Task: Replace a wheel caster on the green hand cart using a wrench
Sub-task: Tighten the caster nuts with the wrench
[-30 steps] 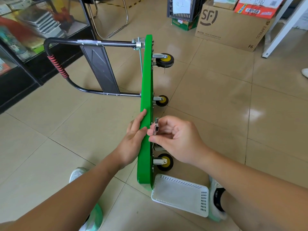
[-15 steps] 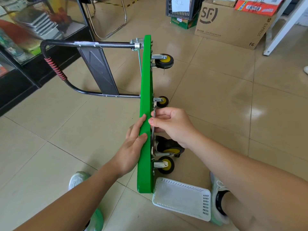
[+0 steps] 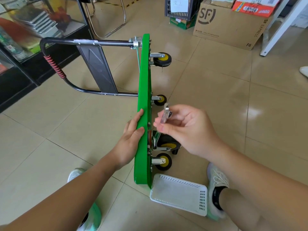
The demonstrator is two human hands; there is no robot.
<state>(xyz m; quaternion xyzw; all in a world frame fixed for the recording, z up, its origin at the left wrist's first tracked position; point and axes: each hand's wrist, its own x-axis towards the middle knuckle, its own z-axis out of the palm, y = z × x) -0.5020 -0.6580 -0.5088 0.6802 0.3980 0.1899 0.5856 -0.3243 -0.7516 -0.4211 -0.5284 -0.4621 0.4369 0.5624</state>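
The green hand cart (image 3: 143, 100) stands on its side edge on the tiled floor, its black handle (image 3: 55, 69) folded out to the left. Three yellow-hubbed casters stick out to the right: a far one (image 3: 162, 59), a middle one (image 3: 160, 100) and a near one (image 3: 163, 161). A loose-looking larger caster (image 3: 166, 144) leans against the underside just above the near one. My left hand (image 3: 131, 139) rests flat on the deck's top edge with straight fingers. My right hand (image 3: 186, 129) pinches a small metal wrench (image 3: 165, 115) just right of the deck.
A white perforated basket (image 3: 179, 194) lies on the floor at the cart's near end, between my two shoes. A glass display cabinet (image 3: 33, 30) stands at the left, a chair frame (image 3: 108, 19) behind it. Cardboard boxes (image 3: 231, 25) and a white post (image 3: 283, 25) stand at the back right.
My right hand has drawn the wrench away from the cart's underside, to the right and slightly up. The left hand stays on the deck edge.
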